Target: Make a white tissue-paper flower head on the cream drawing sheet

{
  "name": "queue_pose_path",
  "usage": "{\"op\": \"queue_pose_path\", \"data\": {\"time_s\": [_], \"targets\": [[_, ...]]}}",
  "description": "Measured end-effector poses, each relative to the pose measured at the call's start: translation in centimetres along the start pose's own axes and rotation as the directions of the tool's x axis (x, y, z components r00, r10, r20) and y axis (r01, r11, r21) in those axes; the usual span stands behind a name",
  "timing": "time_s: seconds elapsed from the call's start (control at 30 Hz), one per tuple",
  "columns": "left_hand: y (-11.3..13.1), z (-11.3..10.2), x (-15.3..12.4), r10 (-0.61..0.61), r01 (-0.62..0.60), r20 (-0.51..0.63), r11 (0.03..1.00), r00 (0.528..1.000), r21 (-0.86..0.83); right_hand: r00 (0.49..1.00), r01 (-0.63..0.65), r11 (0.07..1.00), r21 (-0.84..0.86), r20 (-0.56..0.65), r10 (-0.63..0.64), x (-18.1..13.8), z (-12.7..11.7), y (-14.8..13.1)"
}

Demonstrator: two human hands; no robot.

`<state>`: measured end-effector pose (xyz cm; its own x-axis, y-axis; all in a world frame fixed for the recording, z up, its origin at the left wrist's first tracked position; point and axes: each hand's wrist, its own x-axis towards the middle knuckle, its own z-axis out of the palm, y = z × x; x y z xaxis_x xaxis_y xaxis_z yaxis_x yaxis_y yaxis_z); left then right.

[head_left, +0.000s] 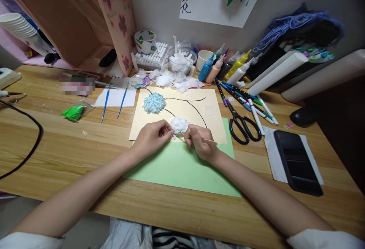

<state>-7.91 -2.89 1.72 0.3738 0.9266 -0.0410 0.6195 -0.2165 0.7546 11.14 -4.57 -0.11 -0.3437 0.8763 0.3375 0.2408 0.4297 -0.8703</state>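
My right hand (199, 140) is closed around a thin wooden stick (209, 141), whose tip points left to the lower edge of a white tissue-paper flower (179, 124). Pinched fingers of my left hand (154, 135) touch the same edge; what they hold, if anything, is too small to make out. A bit of green shows under the flower between both hands. The flower sits on a cream sheet (185, 108) with black drawn stems and a blue-and-white paper flower (154, 102). Beneath lies a green sheet (182, 169).
Black-handled scissors (243, 125) and several markers (248, 100) lie to the right, near a black phone (298, 161). Paint bottles (216, 68) and a bowl of white paper scraps (181, 59) stand behind. Two blue brushes (122, 100) and a green packet (74, 112) lie left.
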Motion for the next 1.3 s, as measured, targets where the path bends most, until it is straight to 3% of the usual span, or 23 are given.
{"op": "queue_pose_path", "data": {"time_s": [0.17, 0.3, 0.6, 0.87, 1.0, 1.17, 1.23, 1.3], "targets": [[-0.1, -0.2, 0.0, 0.014, -0.014, 0.008, 1.000, 1.000, 0.010, 0.968, -0.240, 0.948, 0.209, -0.025, 0.250, -0.2, 0.0, 0.1], [0.1, -0.6, 0.0, 0.032, -0.032, 0.029, 0.999, 0.999, -0.004, 0.973, -0.199, 0.954, 0.226, -0.069, 0.219, -0.3, -0.1, 0.0], [0.0, -0.6, -0.1, 0.045, -0.046, 0.046, 0.999, 0.998, 0.022, 0.994, -0.108, 0.989, 0.101, -0.004, 0.109, -0.4, 0.0, 0.0], [-0.1, -0.5, 0.0, 0.056, -0.057, 0.043, 0.997, 0.998, 0.045, 0.944, -0.316, 0.900, 0.299, 0.009, 0.329, 0.1, 0.0, -0.1], [-0.1, -0.4, -0.1, 0.058, -0.060, 0.042, 0.996, 0.997, 0.063, 0.929, -0.345, 0.878, 0.332, -0.012, 0.369, 0.4, 0.1, -0.3], [0.0, -0.7, -0.1, 0.054, -0.055, 0.029, 0.998, 0.998, 0.029, 0.964, -0.249, 0.922, 0.296, -0.016, 0.266, -0.1, 0.2, -0.4], [0.0, -0.9, -0.1, 0.045, -0.045, 0.007, 0.999, 0.999, 0.004, 0.977, -0.120, 0.953, 0.278, -0.136, 0.163, -0.1, -0.3, -0.3], [0.0, -1.0, -0.3, 0.043, -0.043, -0.019, 0.999, 0.999, -0.014, 0.939, -0.017, 0.978, 0.207, -0.333, 0.087, 0.3, -1.4, -0.2]]}}
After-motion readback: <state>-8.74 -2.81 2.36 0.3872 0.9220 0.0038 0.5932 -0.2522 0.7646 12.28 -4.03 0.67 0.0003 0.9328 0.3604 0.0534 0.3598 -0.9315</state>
